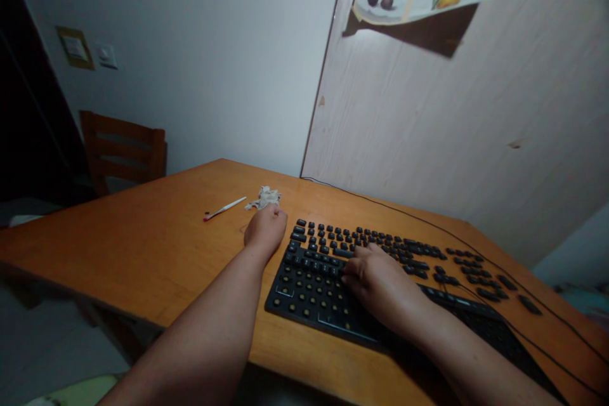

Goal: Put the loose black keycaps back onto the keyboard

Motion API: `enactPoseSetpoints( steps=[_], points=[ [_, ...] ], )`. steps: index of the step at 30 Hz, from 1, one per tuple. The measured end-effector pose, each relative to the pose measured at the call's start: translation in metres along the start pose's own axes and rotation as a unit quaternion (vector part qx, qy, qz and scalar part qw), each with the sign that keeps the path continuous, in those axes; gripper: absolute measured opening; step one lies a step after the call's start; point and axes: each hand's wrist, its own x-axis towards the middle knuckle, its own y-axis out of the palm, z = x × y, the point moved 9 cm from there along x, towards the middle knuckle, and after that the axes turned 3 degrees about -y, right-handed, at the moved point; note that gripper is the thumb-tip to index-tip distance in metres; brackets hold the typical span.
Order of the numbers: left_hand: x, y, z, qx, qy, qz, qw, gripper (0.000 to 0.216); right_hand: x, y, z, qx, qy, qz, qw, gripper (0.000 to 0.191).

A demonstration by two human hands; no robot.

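A black keyboard (311, 295) lies on the table, many of its key stems bare. Keycaps (314, 265) sit on the upper left rows. My right hand (373, 276) is over the board with fingers curled together at the end of these fitted keycaps; its fingertips are partly hidden, and what they hold does not show. Behind the board, loose black keycaps (339, 238) are laid out in rows. My left hand (266, 228) rests closed on the table, left of the loose keycaps and just in front of a crumpled tissue (265, 196). Its grip is hidden from view.
A thin white brush-like stick (226, 208) lies left of the tissue. More loose keycaps (478, 273) spread to the right. A black cable (409, 209) runs along the back of the wooden table (157, 235). A chair (124, 149) stands behind its left side.
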Motion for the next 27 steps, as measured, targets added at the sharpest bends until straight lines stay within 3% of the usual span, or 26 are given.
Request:
enactPoseSetpoints(
  steps=[27],
  points=[
    [0.000,0.000,0.000,0.004,0.001,0.004,1.000,0.027,-0.014,-0.006,0.004,0.032,-0.029,0.006,0.999,0.022]
  ],
)
